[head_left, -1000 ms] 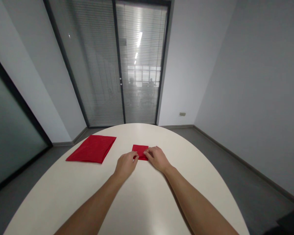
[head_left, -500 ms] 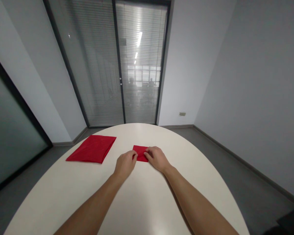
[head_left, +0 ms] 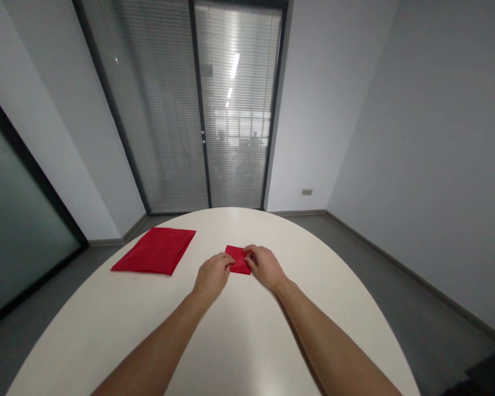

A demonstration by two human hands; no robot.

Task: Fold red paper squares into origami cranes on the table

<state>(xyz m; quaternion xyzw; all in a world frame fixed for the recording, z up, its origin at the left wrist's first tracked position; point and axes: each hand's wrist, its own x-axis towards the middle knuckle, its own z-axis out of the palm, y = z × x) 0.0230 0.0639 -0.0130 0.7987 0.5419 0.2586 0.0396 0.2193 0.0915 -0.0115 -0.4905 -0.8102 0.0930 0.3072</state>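
Observation:
A small folded red cloth (head_left: 238, 259) lies on the white oval table (head_left: 231, 341) between my two hands. My left hand (head_left: 212, 275) pinches its near left edge with curled fingers. From the other side my right hand (head_left: 263, 265) grips its right side, fingers closed over the fabric. Only a narrow patch of the cloth shows between the hands.
A larger stack of folded red cloths (head_left: 155, 250) lies on the table to the far left. Beyond the table are a glass door with blinds (head_left: 202, 110), grey walls and grey floor.
The visible patch of the small red cloth has grown narrower as both hands closed in on it. The hands have barely shifted otherwise.

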